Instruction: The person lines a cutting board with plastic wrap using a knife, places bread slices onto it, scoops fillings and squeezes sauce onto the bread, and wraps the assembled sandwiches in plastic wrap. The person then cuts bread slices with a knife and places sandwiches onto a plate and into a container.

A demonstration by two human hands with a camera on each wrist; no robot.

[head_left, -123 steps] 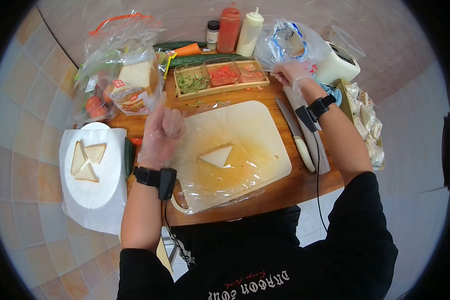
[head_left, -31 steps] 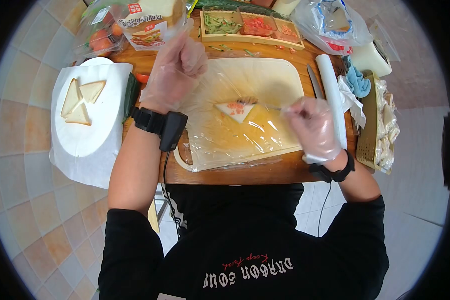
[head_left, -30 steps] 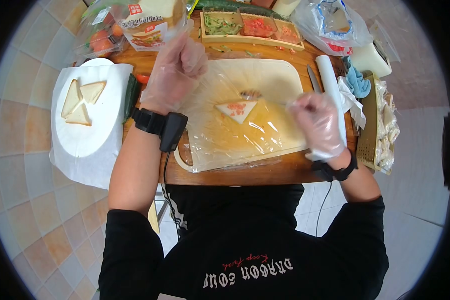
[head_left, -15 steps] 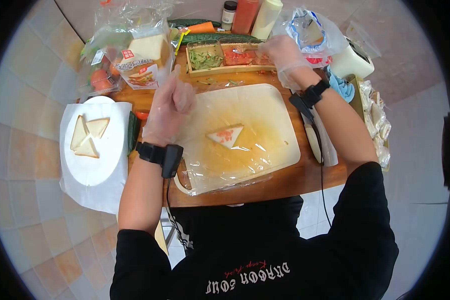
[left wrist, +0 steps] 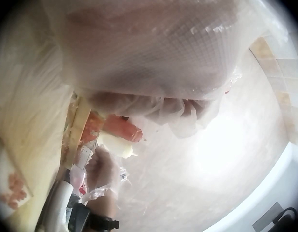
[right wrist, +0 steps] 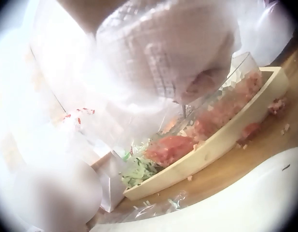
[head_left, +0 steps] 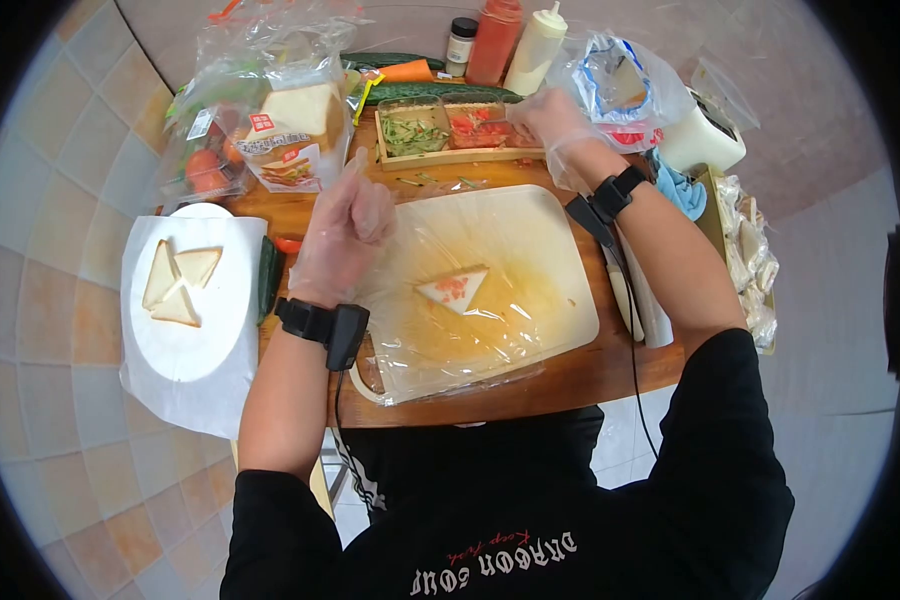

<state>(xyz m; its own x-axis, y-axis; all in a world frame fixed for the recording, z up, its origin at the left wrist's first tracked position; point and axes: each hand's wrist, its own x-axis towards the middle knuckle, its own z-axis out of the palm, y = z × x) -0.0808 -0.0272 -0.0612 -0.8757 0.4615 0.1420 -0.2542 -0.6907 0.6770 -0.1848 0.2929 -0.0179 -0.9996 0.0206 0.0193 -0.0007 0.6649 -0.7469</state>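
At the upper centre of the head view, the right hand (head_left: pixel 542 115) reaches over the wooden tray (head_left: pixel 460 153), above its red-filled middle dish (head_left: pixel 475 128); a second ago this hand was down at the board (head_left: pixel 560 330), passing a thin utensil over the bread triangle (head_left: pixel 454 288), and half a second ago it had already come up to the tray. The shift suggests that one portion of red filling is laid and a further one is being fetched. The triangle, now dotted with red pieces, lies on the film-covered board at frame centre, well apart from both hands. The right arm is stretched forward and to the upper right, wrist band (head_left: pixel 618 190) above the board's far edge; its gloved fingers are curled as if pinching a thin handle, though what they hold is too blurred to tell for certain. The left hand (head_left: pixel 346 232) is held raised at the board's left edge as before, forearm upright, gloved fingers loosely curled and holding nothing. At middle left, three plain triangles (head_left: pixel 178 285) rest on a white plate (head_left: pixel 190 350). A knife (head_left: pixel 620 295) lies on the surface right of the board.
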